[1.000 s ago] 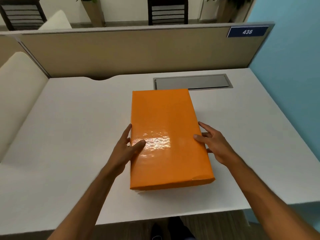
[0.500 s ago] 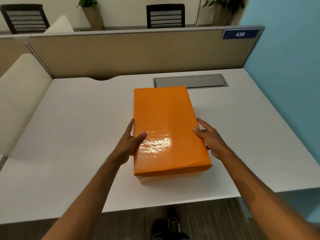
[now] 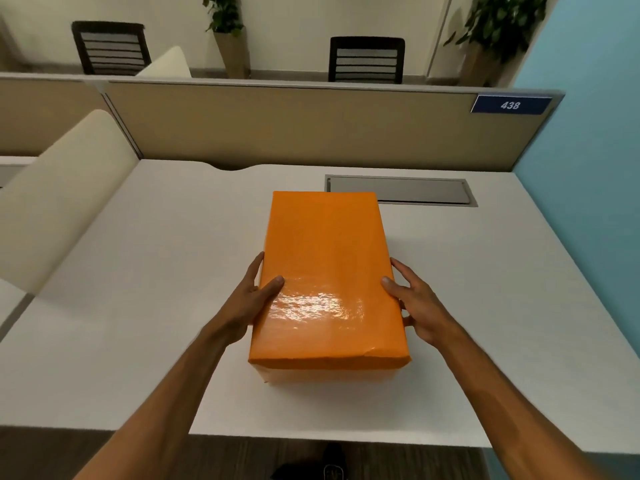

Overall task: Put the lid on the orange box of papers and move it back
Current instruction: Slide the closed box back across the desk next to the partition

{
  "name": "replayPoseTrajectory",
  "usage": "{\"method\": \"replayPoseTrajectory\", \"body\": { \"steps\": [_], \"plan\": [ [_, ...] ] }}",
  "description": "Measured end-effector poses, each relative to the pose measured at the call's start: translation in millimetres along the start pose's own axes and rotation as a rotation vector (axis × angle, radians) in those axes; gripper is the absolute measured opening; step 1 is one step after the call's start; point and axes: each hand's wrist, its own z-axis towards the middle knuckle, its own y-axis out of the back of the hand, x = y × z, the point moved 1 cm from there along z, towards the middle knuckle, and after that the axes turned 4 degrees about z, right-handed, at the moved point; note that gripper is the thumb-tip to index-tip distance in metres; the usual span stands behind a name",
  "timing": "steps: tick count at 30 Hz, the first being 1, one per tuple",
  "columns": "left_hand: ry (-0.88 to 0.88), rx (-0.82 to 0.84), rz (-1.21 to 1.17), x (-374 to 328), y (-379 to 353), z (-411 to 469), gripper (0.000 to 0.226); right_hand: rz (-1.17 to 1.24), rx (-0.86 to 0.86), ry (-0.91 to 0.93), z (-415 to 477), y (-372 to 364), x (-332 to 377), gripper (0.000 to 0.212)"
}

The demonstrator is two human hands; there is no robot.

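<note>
The orange box [image 3: 325, 258] stands in the middle of the white desk [image 3: 138, 306], its glossy orange lid closed over it; a pale strip of the box body shows under the lid's near edge. My left hand [image 3: 251, 304] grips the box's left side, thumb on top of the lid. My right hand [image 3: 414, 303] presses against the right side, thumb at the lid's edge. The papers inside are hidden.
A grey cable hatch [image 3: 401, 190] is set into the desk just behind the box. A beige partition [image 3: 311, 126] with a blue "438" sign [image 3: 510, 105] bounds the back. A cream side divider [image 3: 59, 195] stands left, a blue wall [image 3: 588, 168] right.
With both hands on its sides, the box has slid away from me toward the cable hatch. More of the desk's near edge and the floor shows below it.
</note>
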Motion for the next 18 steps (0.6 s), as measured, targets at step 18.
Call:
{"method": "replayPoseTrajectory", "body": {
  "steps": [18],
  "plan": [
    [0.008,-0.102,-0.009,-26,167,49,0.077,-0.016,0.084,0.069,96,-139,66,0.071]
  ]
}}
